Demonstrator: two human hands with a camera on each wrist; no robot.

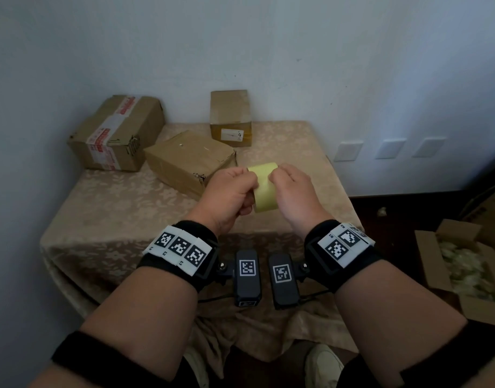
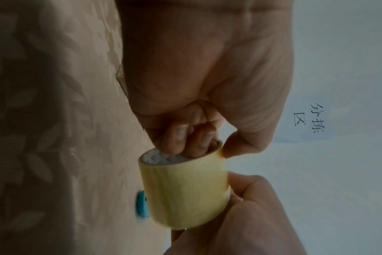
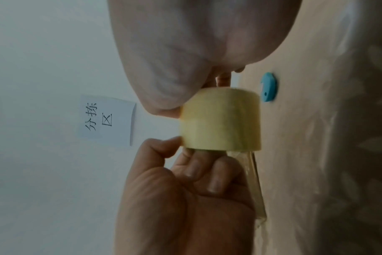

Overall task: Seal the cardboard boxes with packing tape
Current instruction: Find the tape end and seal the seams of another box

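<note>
Both hands held the tape roll (image 1: 264, 189) above the table (image 1: 291, 147): left hand (image 1: 229, 194) gripping through its core, right hand (image 1: 292, 191) pinching its rim. Boxes (image 1: 188, 159) sat far left. Best to pull the loose strip steadily, roll braced.

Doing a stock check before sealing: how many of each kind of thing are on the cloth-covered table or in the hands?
Closed brown cardboard boxes: 3
Pale yellow packing tape roll, held by left hand and right hand: 1
Small blue plastic object: 1
Total: 5
</note>
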